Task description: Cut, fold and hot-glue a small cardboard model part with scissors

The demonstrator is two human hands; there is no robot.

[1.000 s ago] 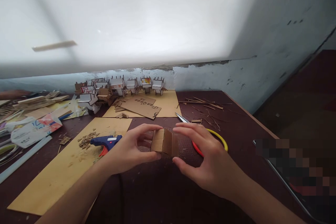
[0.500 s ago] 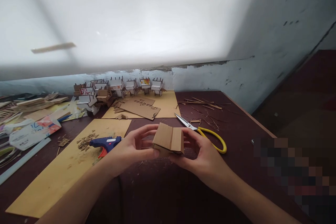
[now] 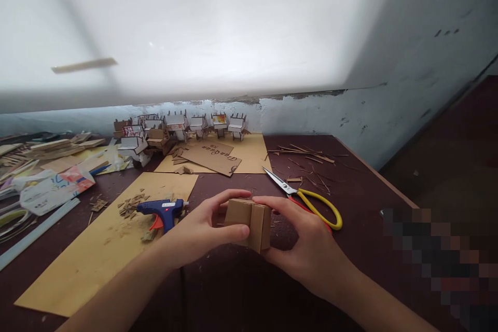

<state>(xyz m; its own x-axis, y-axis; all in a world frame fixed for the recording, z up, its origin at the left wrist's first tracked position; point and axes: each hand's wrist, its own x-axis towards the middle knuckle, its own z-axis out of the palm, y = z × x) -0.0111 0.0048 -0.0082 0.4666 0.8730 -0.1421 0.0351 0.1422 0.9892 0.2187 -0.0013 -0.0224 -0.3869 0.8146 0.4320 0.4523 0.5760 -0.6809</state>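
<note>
Between my hands is a small folded cardboard piece (image 3: 257, 225), box-like, with a raised ridge down its face. My left hand (image 3: 206, 228) grips its left side, thumb pressed flat on the front and fingers behind. On the right side, my right hand (image 3: 307, 233) pinches it between thumb below and fingers at the top edge. Just beyond my right hand lie scissors (image 3: 319, 205) with yellow and red handles, blades pointing away to the left. A blue glue gun (image 3: 167, 211) with an orange trigger rests left of my left hand, its small light lit red.
A yellow board (image 3: 101, 249) with cardboard scraps (image 3: 134, 205) lies at left. Several small cardboard models (image 3: 198, 125) stand along the wall behind lettered cardboard sheets (image 3: 213, 157). Thin strips (image 3: 299, 151) are at the back right. Papers (image 3: 58, 189) and wood pieces crowd the far left.
The cardboard piece has been tilted and turned in my hands, so its ridged face shows more. My left thumb has moved onto that face. The view has shifted slightly.
</note>
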